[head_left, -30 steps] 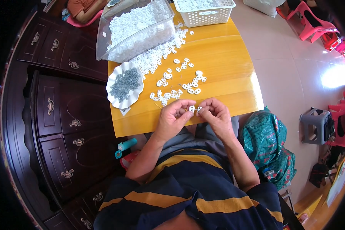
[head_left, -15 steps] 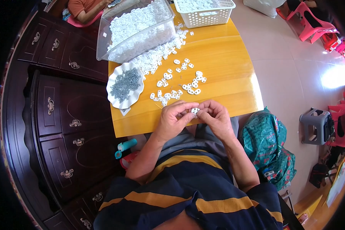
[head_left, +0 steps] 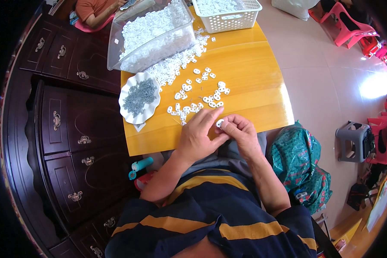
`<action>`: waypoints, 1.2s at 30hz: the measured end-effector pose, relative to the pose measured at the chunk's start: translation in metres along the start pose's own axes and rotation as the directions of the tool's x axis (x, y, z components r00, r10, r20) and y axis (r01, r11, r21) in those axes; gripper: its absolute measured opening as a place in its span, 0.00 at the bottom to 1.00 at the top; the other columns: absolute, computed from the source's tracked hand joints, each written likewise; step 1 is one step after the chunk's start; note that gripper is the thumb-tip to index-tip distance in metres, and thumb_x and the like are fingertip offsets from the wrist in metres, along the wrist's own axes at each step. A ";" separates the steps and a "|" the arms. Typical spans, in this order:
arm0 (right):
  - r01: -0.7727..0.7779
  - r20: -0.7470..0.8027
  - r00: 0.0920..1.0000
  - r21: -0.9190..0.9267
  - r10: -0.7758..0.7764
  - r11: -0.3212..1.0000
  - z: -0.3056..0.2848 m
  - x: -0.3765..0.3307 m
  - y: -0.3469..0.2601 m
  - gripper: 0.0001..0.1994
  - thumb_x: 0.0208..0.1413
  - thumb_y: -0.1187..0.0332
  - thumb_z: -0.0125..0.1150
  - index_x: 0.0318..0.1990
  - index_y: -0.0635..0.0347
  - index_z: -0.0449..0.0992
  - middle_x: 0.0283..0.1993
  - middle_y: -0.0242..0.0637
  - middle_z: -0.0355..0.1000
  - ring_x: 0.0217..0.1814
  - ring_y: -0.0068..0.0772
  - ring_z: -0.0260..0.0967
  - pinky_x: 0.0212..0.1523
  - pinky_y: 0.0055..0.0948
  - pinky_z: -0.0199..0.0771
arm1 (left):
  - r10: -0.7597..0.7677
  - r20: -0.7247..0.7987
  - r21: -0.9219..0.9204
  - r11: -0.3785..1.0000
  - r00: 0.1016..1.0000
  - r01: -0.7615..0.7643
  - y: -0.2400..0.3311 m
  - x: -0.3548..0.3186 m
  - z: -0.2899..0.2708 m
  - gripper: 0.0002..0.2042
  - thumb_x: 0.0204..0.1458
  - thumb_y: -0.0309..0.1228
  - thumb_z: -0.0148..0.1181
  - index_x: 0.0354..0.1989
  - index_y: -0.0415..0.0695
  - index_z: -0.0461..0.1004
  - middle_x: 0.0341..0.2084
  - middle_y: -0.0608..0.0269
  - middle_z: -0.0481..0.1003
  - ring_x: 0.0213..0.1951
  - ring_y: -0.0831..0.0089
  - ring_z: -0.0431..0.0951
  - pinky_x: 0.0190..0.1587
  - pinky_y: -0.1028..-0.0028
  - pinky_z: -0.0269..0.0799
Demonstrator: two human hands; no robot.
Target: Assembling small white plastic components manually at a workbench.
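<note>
Both hands meet over the near edge of a yellow wooden table [head_left: 249, 73]. My right hand [head_left: 240, 132] pinches a small white plastic piece [head_left: 219, 123] between its fingertips. My left hand [head_left: 199, 134] lies beside it, its index finger stretched out over the loose pieces and its thumb touching the held piece. Several more small white plastic pieces [head_left: 198, 92] are scattered on the table just beyond my fingers. A white scalloped plate [head_left: 127, 112] holding a heap of small grey metal parts [head_left: 138, 97] stands to the left.
A clear plastic bin [head_left: 116, 51] full of white pieces stands tipped at the far left, spilling onto the table. A white basket [head_left: 228, 21] sits at the far edge. Dark wooden drawers [head_left: 60, 129] lie left, a green bag [head_left: 296, 163] right. Another person [head_left: 94, 10] sits at the top.
My left hand's index finger has stretched forward over the loose pieces. The held white piece has shifted slightly to the right hand's fingertips.
</note>
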State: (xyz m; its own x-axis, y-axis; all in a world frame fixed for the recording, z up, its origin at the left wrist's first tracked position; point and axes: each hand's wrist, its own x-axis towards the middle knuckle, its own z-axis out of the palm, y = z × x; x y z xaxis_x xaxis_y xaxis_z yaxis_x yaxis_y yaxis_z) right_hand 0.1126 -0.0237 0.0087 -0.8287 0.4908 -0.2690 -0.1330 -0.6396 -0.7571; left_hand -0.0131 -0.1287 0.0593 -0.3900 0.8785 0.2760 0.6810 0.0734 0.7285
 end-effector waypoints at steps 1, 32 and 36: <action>-0.007 0.011 1.000 0.007 0.007 1.000 0.001 0.000 -0.001 0.09 0.68 0.68 0.60 0.44 0.67 0.76 0.32 0.35 0.78 0.26 0.24 0.75 0.26 0.22 0.75 | 0.100 -0.084 0.152 0.985 0.991 -0.087 -0.002 0.000 0.002 0.26 0.46 0.27 0.74 0.57 0.42 0.76 0.41 0.57 0.77 0.39 0.60 0.80 0.40 0.65 0.78; 0.085 -0.058 0.994 -0.167 -0.096 0.982 0.001 -0.005 -0.001 0.14 0.70 0.67 0.56 0.35 0.68 0.80 0.25 0.34 0.77 0.20 0.23 0.72 0.22 0.23 0.71 | 0.153 -0.063 0.149 0.979 0.986 -0.142 -0.015 -0.001 0.012 0.13 0.50 0.26 0.69 0.44 0.40 0.81 0.36 0.57 0.81 0.36 0.57 0.83 0.37 0.64 0.79; 0.067 -0.053 0.996 -0.130 -0.074 0.989 0.006 -0.007 -0.012 0.14 0.70 0.67 0.57 0.34 0.68 0.80 0.25 0.34 0.77 0.20 0.23 0.72 0.22 0.23 0.71 | 0.103 -0.064 0.080 0.992 0.993 -0.098 -0.013 -0.003 0.014 0.14 0.51 0.27 0.69 0.46 0.40 0.81 0.37 0.56 0.82 0.37 0.57 0.83 0.38 0.64 0.80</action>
State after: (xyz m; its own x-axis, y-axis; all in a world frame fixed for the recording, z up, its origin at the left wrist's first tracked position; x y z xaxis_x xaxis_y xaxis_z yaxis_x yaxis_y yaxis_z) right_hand 0.1165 -0.0233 0.0228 -0.7863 0.5679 -0.2433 -0.1162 -0.5227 -0.8446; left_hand -0.0124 -0.1254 0.0400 -0.3563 0.8496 0.3890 0.7635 0.0248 0.6453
